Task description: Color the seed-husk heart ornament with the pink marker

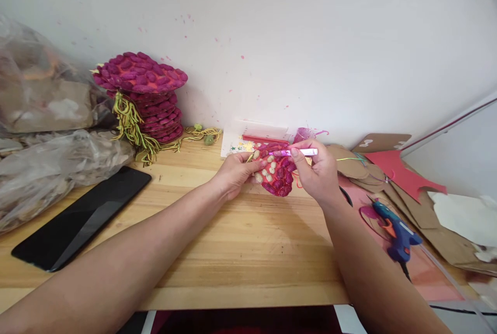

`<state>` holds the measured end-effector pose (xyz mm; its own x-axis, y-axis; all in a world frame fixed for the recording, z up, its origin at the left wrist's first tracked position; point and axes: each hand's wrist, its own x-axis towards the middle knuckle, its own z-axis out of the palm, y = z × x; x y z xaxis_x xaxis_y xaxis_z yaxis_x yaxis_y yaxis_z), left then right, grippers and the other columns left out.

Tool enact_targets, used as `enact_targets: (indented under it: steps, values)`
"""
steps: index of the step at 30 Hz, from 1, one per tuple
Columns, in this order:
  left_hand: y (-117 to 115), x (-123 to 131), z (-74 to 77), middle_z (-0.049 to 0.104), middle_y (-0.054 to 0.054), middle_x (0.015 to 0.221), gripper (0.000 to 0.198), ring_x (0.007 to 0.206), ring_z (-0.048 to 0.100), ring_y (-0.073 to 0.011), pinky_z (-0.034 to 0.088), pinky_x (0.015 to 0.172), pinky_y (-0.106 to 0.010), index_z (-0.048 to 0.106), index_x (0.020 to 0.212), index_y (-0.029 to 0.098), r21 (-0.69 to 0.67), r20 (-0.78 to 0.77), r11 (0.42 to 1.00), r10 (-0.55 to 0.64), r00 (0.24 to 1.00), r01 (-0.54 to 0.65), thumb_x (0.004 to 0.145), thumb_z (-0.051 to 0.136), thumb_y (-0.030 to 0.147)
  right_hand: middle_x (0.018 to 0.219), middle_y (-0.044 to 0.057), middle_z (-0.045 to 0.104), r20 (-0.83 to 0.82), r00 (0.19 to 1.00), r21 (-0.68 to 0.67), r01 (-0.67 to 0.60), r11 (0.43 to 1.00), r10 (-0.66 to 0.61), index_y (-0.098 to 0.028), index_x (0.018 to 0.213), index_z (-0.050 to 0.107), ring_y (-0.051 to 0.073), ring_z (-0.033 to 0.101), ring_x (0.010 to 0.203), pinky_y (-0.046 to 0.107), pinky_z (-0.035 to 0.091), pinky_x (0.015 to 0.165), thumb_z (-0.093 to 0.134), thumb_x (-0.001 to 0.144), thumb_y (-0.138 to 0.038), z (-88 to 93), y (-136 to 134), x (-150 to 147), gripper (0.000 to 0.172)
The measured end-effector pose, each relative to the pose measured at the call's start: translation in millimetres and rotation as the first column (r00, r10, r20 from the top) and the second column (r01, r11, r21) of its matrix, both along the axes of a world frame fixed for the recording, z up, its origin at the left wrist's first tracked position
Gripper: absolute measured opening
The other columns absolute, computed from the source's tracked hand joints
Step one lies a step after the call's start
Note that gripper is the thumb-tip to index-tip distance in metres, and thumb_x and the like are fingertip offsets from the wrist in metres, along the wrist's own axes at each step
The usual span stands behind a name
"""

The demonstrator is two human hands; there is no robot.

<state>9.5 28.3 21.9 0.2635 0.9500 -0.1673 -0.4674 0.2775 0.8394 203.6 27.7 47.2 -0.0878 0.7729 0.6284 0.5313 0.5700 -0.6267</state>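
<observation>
My left hand (237, 171) grips the left edge of a craft piece (277, 183) with a red base, held up over the wooden table. Nutshell-like pieces cover it: many are magenta and glossy, while several on the left side are still pale beige. Between the fingers of my right hand (318, 171) is a slim paintbrush (308, 152) with a white handle and a purple-stained front. Its tip points left and lies over the shells; whether it touches them I cannot tell.
Behind the hands are a white sheet (229, 142) with gold stars and a purple-stained cup (304, 134). Magenta shell-covered discs (155, 111) stand stacked at left, near plastic bags (58, 163) and a black phone (83, 217). A blue glue gun (399, 235) and cardboard pieces (419, 209) lie right.
</observation>
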Motion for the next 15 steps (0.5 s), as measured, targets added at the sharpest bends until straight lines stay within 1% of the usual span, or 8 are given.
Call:
enact_targets:
  steps: [5, 7, 11, 13, 15]
  values:
    - [0.9, -0.4, -0.6, 0.076, -0.005, 0.077, 0.046, 0.062, 0.065, -0.012, 0.049, 0.055, -0.021, 0.078, 0.087, 0.012, -0.009, 0.005, 1.0, -0.009, 1.0, 0.009, 0.051, 0.098, 0.032, 0.076, 0.002, 0.067, -0.015, 0.998, -0.063, -0.054, 0.997, 0.054, -0.023, 0.094, 0.066, 0.017, 0.061, 0.067, 0.031, 0.046, 0.061, 0.062, 0.095, -0.045, -1.4, -1.2, -1.4, 0.022]
    - [1.4, -0.6, -0.9, 0.076, -0.006, 0.078, 0.046, 0.062, 0.065, -0.0115, 0.049, 0.055, -0.02, 0.078, 0.088, 0.012, -0.006, 0.009, 1.0, -0.018, 1.0, 0.018, 0.052, 0.098, 0.032, 0.078, 0.002, 0.068, -0.025, 0.999, -0.062, -0.044, 0.997, 0.042, -0.023, 0.095, 0.066, 0.017, 0.061, 0.068, 0.031, 0.046, 0.062, 0.062, 0.095, -0.045, -2.6, 0.2, -1.0, 0.022]
    - [0.6, -0.8, 0.3, 0.077, -0.006, 0.08, 0.047, 0.063, 0.065, -0.0115, 0.049, 0.055, -0.02, 0.078, 0.089, 0.012, -0.004, 0.009, 1.0, -0.026, 1.0, 0.026, 0.052, 0.098, 0.032, 0.082, 0.002, 0.068, -0.057, 0.998, 0.003, 0.003, 1.0, -0.003, -0.023, 0.095, 0.066, 0.017, 0.062, 0.073, 0.032, 0.048, 0.069, 0.063, 0.095, -0.043, -2.8, 3.2, 1.3, 0.02]
    - [-0.4, -0.7, 1.4, 0.077, -0.007, 0.08, 0.048, 0.063, 0.066, -0.0123, 0.05, 0.057, -0.021, 0.078, 0.089, 0.012, -0.011, 0.011, 0.999, -0.034, 0.999, 0.034, 0.051, 0.098, 0.032, 0.079, 0.001, 0.067, -0.057, 0.998, -0.006, -0.004, 1.0, 0.004, -0.023, 0.094, 0.065, 0.017, 0.061, 0.071, 0.032, 0.047, 0.067, 0.062, 0.095, -0.043, -1.0, 1.8, 0.4, 0.02]
    - [-1.2, -0.5, 2.4, 0.076, -0.006, 0.078, 0.049, 0.062, 0.065, -0.0126, 0.05, 0.057, -0.022, 0.078, 0.088, 0.012, -0.013, 0.003, 0.999, -0.03, 1.0, 0.03, 0.049, 0.099, 0.032, 0.078, 0.002, 0.068, -0.022, 0.999, -0.026, -0.025, 0.999, 0.025, -0.023, 0.093, 0.066, 0.017, 0.061, 0.07, 0.032, 0.047, 0.065, 0.062, 0.095, -0.043, 1.4, -1.7, -2.5, 0.021]
